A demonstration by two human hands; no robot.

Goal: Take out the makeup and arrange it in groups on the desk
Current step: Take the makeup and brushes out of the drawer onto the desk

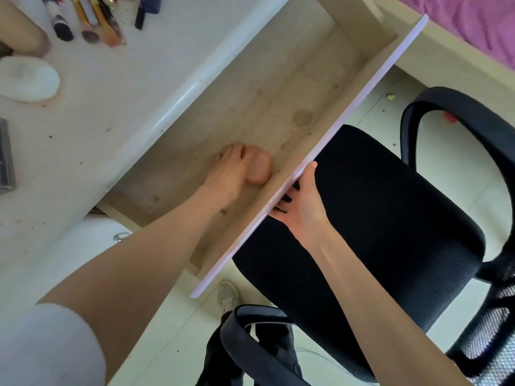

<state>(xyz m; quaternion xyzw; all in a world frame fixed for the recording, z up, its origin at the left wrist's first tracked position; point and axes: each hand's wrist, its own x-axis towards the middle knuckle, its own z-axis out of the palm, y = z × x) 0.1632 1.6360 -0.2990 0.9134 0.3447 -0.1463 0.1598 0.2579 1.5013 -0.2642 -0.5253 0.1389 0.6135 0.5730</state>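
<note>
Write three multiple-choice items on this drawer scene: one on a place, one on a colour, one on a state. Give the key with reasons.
1. Where is the peach makeup sponge?
A. On the desk
B. In the drawer
C. On the chair

2. What colour is the chair seat?
A. Black
B. Pink
C. White

3. How does the drawer stand?
A. Pushed shut
B. Taken out and on the floor
C. Pulled open

Key: 1 B, the left hand grips the sponge on the drawer bottom. 2 A, the seat under the drawer front is black. 3 C, its bare inside shows, with the right hand on its front panel.
</note>
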